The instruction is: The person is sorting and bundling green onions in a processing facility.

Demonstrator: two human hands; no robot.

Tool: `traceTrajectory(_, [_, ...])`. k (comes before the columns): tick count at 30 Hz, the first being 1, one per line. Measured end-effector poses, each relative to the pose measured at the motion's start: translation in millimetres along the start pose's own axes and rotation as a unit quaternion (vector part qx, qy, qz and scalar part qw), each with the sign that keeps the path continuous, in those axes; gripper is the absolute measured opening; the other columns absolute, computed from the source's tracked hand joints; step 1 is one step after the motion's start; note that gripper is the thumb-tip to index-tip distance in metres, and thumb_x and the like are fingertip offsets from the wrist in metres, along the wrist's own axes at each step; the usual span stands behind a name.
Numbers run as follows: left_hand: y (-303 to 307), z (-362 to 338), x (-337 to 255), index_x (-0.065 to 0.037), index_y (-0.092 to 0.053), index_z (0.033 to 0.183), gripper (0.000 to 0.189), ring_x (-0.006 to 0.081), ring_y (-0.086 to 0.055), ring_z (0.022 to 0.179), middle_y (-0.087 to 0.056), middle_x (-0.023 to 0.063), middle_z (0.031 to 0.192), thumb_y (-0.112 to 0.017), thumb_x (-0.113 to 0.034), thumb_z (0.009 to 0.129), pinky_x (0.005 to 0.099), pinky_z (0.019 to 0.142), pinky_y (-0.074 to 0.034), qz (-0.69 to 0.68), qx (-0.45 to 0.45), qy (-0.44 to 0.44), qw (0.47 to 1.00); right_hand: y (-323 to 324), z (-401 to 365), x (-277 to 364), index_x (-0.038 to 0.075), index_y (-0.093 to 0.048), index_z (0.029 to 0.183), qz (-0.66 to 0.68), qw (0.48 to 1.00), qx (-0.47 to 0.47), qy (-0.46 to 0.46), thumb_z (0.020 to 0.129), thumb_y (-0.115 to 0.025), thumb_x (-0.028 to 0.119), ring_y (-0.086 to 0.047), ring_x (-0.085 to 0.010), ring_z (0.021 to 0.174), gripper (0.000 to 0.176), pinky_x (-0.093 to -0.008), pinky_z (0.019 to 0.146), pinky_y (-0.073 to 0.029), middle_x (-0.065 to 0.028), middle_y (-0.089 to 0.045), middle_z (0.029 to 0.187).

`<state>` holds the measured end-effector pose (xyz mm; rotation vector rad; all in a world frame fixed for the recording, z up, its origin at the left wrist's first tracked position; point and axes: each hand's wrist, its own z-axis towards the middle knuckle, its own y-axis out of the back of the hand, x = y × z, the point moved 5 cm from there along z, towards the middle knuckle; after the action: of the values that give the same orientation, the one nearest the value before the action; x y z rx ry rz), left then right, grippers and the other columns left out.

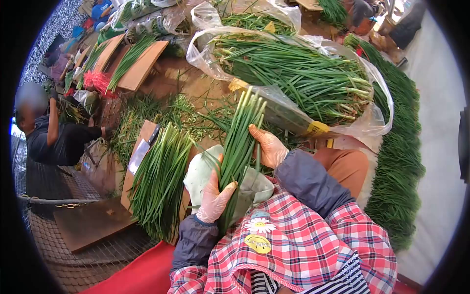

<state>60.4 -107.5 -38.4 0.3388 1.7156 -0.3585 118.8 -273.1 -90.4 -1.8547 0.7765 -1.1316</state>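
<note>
A bunch of garlic chives [240, 132] slants over my lap, its pale cut ends pointing up and away. My left hand [214, 197], in a clear thin glove, is closed round the lower, leafy part, with the thumb across the front. Higher up, my right hand [269, 146], gloved too, grips the bunch from its right side; some of its fingers are hidden behind the leaves. Beneath the bunch lies a pale cloth or pad [199, 169]. To the left, a larger pile of chives [164, 181] rests on a wooden board, beside a broad-bladed knife [139, 156].
A big clear plastic bag [377, 81] full of chives lies open ahead. Chives line the right side in a long row [396, 196]. Trimmings [178, 108] litter the ground. A person [54, 127] sits at left, near boards [143, 66] with chives and pink ties [98, 81].
</note>
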Motion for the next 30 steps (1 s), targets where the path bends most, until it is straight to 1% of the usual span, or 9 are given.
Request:
traceTrajectory(3, [-5, 2, 8, -0.009, -0.023, 0.144, 0.065, 0.0092, -0.050, 0.098, -0.048, 0.0036, 0.123, -0.050, 0.000, 0.086, 0.0235, 0.080, -0.045, -0.031, 0.012, 0.014, 0.999, 4, -7, 5, 0.005, -0.053, 0.119, 0.008, 0.999, 0.003, 0.035, 0.088, -0.056, 0.038, -0.058, -0.0249, 0.106, 0.046, -0.0413, 0.092, -0.047, -0.0101, -0.061, 0.114])
traceTrajectory(4, [-6, 0, 11, -0.012, -0.025, 0.143, 0.063, 0.0127, -0.054, 0.094, -0.049, 0.0052, 0.124, -0.052, -0.004, 0.087, 0.0310, 0.076, -0.051, -0.078, 0.023, 0.069, 0.994, 6, -5, 6, 0.005, -0.053, 0.118, 0.031, 0.998, 0.005, 0.048, 0.086, -0.058, 0.039, -0.058, -0.0274, 0.106, 0.048, -0.0449, 0.093, -0.046, -0.0115, -0.061, 0.113])
traceTrajectory(10, [-14, -11, 8, -0.013, -0.029, 0.141, 0.057, 0.0209, -0.058, 0.099, -0.052, 0.0103, 0.122, -0.049, -0.004, 0.089, 0.0360, 0.081, -0.052, -0.263, 0.000, 0.114, 0.958, -1, -8, 10, 0.005, -0.054, 0.119, 0.112, 0.991, 0.039, 0.056, 0.081, -0.058, 0.046, -0.058, -0.0275, 0.104, 0.055, -0.0446, 0.092, -0.046, -0.0115, -0.061, 0.114])
traceTrajectory(18, [-9, -20, 26, -0.014, -0.035, 0.140, 0.055, 0.0160, -0.049, 0.114, -0.045, 0.0054, 0.134, -0.050, 0.000, 0.089, 0.0312, 0.094, -0.043, -0.246, -0.001, 0.097, 0.964, 26, 16, 27, 0.005, -0.055, 0.113, 0.188, 0.972, -0.132, 0.060, 0.097, -0.035, 0.042, -0.061, -0.0283, 0.095, 0.045, -0.0454, 0.086, -0.050, -0.0155, -0.062, 0.107])
traceTrajectory(19, [-10, -20, 26, -0.014, -0.035, 0.140, 0.055, 0.0152, -0.047, 0.116, -0.043, 0.0049, 0.136, -0.049, 0.001, 0.089, 0.0301, 0.096, -0.041, -0.227, 0.004, 0.091, 0.970, 24, 22, 36, 0.002, -0.056, 0.110, 0.236, 0.970, -0.012, 0.061, 0.095, -0.040, 0.042, -0.063, -0.0307, 0.089, 0.045, -0.0461, 0.081, -0.052, -0.0175, -0.063, 0.102])
traceTrajectory(21, [-14, -21, 23, -0.010, -0.031, 0.142, 0.056, 0.0144, -0.042, 0.122, -0.039, 0.0039, 0.140, -0.047, 0.003, 0.089, 0.0282, 0.101, -0.034, -0.211, 0.006, 0.065, 0.975, 32, 23, 45, 0.004, -0.057, 0.111, 0.206, 0.967, -0.096, 0.112, 0.093, -0.042, 0.044, -0.063, -0.0316, 0.088, 0.047, -0.0494, 0.081, -0.052, -0.0178, -0.063, 0.102])
traceTrajectory(22, [-14, -21, 22, -0.009, -0.031, 0.142, 0.056, 0.0146, -0.041, 0.123, -0.038, 0.0040, 0.141, -0.046, 0.003, 0.089, 0.0282, 0.102, -0.033, -0.190, 0.006, 0.047, 0.981, 32, 30, 45, 0.004, -0.052, 0.121, 0.269, 0.957, -0.038, 0.100, 0.089, -0.044, 0.053, -0.060, -0.0364, 0.095, 0.059, -0.0543, 0.085, -0.049, -0.0208, -0.059, 0.111])
traceTrajectory(25, [-12, -17, 26, -0.005, -0.030, 0.141, 0.055, 0.0147, -0.035, 0.128, -0.034, 0.0061, 0.144, -0.043, 0.005, 0.089, 0.0272, 0.104, -0.026, -0.137, 0.002, 0.032, 0.990, -10, -1, 51, 0.006, -0.038, 0.134, 0.114, 0.975, 0.164, 0.097, 0.069, -0.046, 0.078, -0.047, -0.0392, 0.118, 0.098, -0.0597, 0.094, -0.041, -0.0210, -0.044, 0.133])
traceTrajectory(30, [-13, -15, 28, -0.004, -0.030, 0.141, 0.056, 0.0156, -0.032, 0.131, -0.032, 0.0076, 0.145, -0.042, 0.008, 0.088, 0.0267, 0.105, -0.024, -0.071, 0.032, 0.007, 0.997, -15, -14, 62, 0.006, -0.029, 0.140, 0.085, 0.967, 0.191, 0.143, 0.054, -0.054, 0.082, -0.037, -0.0420, 0.126, 0.117, -0.0601, 0.099, -0.035, -0.0199, -0.034, 0.141])
